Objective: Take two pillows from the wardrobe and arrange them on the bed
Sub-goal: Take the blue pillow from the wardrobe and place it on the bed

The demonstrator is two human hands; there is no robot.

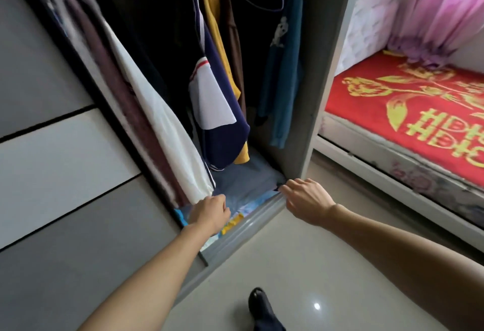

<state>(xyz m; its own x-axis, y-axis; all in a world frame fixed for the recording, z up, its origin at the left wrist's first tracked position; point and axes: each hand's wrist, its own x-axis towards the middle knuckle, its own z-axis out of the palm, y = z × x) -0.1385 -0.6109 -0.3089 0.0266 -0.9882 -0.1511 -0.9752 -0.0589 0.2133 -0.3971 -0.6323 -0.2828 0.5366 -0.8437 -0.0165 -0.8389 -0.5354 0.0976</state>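
Early stage: my left hand (209, 213) and right hand (305, 199) clamp the blue pillow (243, 184) in the wardrobe (324, 42); bed (408, 110) bare.

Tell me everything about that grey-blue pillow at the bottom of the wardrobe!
The grey-blue fabric pillow lies flat on the wardrobe floor, under hanging clothes, on top of a light-blue patterned cushion. It looks soft and slightly creased. The left hand grips its near left edge and the right hand pinches its right corner. Its back part is hidden.
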